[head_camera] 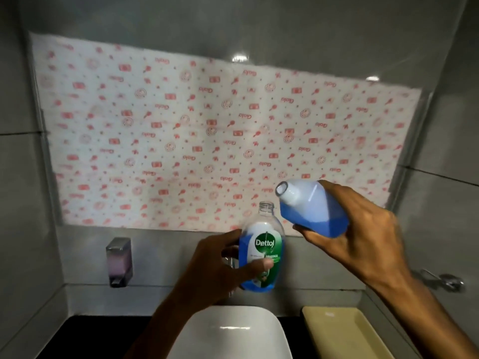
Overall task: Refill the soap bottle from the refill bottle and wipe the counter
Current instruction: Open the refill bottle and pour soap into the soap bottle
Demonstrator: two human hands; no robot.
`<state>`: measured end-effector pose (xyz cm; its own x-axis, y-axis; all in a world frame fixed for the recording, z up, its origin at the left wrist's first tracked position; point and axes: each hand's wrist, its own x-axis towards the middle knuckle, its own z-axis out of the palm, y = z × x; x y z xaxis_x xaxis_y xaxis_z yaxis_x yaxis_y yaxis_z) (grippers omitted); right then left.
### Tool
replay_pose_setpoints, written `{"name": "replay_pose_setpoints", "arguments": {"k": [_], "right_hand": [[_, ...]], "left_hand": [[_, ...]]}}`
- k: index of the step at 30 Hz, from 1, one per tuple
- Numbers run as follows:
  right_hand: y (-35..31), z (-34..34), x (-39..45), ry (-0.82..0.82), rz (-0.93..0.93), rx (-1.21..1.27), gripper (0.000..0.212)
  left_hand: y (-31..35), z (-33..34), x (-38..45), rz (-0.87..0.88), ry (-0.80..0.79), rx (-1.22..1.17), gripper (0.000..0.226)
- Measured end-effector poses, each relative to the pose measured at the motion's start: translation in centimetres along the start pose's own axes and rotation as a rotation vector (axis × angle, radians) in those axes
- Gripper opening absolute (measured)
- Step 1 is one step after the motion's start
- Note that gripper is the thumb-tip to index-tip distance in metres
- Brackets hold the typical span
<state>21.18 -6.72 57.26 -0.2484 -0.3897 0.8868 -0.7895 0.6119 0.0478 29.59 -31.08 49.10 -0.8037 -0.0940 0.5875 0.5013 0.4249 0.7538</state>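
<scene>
L hand (220, 265) grips soap bottle (261, 252) upright, cap off, held over the sink (228, 332) at counter's back edge. R hand (363, 234) grips refill bottle (311, 208), tilted, long axis running up-left, open mouth above and just right of soap bottle's neck, not yet over it. Next imo: shift refill mouth left and down, then tip. Spill risk if misaligned.

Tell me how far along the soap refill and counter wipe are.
Done: both bottles are uncapped, and the soap bottle in the left hand shows blue liquid. In hand: the right hand tilts the refill bottle toward its mouth; no stream visible. Left: finish pouring, cap, wipe the counter; no cloth in hand.
</scene>
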Motion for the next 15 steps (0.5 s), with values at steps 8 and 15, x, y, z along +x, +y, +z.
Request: {"name": "replay_pose_setpoints", "arguments": {"k": [8, 15], "right_hand": [[-0.3, -1.5, 0.8, -0.051, -0.07, -0.159, 0.073], [-0.3, -2.3, 1.1, -0.078, -0.124, -0.221, 0.074]], "left_hand": [[1.3, 0.3, 0.1, 0.061, -0.009, 0.004, 0.039], [1.8, 0.6, 0.0, 0.085, -0.011, 0.009, 0.039]]}}
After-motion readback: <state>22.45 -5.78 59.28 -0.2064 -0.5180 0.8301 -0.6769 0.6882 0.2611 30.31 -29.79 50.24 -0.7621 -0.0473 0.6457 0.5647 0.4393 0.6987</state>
